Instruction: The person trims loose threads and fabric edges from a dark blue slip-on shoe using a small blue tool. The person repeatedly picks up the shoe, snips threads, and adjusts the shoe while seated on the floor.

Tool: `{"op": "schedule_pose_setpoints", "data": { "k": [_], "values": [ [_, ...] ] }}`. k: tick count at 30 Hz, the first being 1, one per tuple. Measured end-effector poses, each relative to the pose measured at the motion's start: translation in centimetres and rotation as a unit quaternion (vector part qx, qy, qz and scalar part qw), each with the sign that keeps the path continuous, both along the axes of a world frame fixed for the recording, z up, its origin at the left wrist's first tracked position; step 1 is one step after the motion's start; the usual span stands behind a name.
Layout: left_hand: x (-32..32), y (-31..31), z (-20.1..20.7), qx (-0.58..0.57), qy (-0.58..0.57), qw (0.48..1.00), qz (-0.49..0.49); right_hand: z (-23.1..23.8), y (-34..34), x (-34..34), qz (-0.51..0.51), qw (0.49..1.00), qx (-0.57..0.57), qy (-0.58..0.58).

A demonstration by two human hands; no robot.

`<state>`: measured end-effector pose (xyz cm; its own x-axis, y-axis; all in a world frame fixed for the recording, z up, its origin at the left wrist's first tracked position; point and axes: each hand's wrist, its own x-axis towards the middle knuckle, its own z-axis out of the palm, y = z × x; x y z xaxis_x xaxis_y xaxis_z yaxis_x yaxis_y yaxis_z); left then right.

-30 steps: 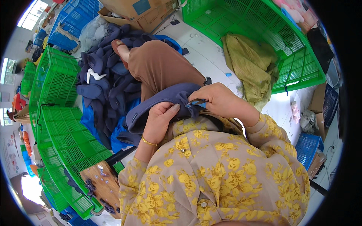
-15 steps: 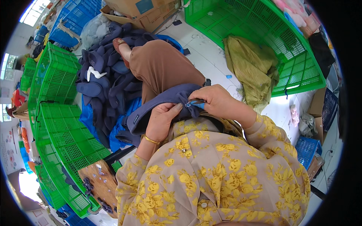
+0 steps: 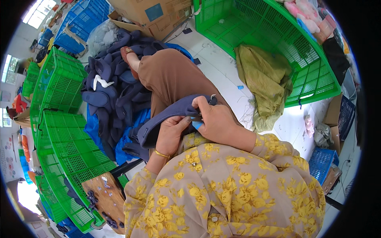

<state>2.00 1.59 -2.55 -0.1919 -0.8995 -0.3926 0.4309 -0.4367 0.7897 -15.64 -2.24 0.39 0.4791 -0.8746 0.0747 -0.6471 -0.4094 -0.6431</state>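
Head view: a seated person in a yellow-flowered blouse (image 3: 222, 190) worked a navy fabric piece (image 3: 166, 119) over a lap covered by a brown skirt (image 3: 170, 75). The left hand (image 3: 170, 135), a gold bangle (image 3: 162, 154) at its wrist, gripped the piece from below, fingers curled into the cloth. The right hand (image 3: 216, 121) was clenched over the piece's near end, pinching it together with a small dark tool (image 3: 197, 118), too hidden to identify. The piece arched across the lap, between both hands, just in front of the blouse. A heap of similar navy pieces (image 3: 115, 91) lay on blue sheeting (image 3: 93, 131) to the person's left, touching the skirt. Green crates (image 3: 59, 127) stood stacked beside the heap, and a larger green crate (image 3: 278, 35) sat ahead on the right, an olive cloth (image 3: 266, 83) draped against it onto the white floor (image 3: 222, 67). A cardboard box (image 3: 151, 12) stood beyond the heap.
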Motion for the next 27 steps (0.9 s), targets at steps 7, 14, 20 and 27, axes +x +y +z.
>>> {"op": "schedule_pose_setpoints", "data": {
  "k": [7,14,20,27],
  "values": [
    [0.0,0.1,-0.4,-0.009,0.003,1.000,0.009,0.9,-0.4,-0.4,-0.009,0.996,-0.024,-0.080],
    [0.1,0.0,-0.2,-0.010,-0.006,1.000,0.003,3.9,0.2,-0.3,0.122,0.986,-0.109,0.014],
    [0.1,0.0,-0.1,-0.005,-0.004,1.000,0.002,4.5,-1.0,-0.1,0.182,0.976,-0.076,0.095],
    [0.8,0.1,-1.8,-0.011,-0.092,0.995,-0.034,1.8,-2.0,-1.0,0.273,0.894,-0.345,0.079]
  ]
}}
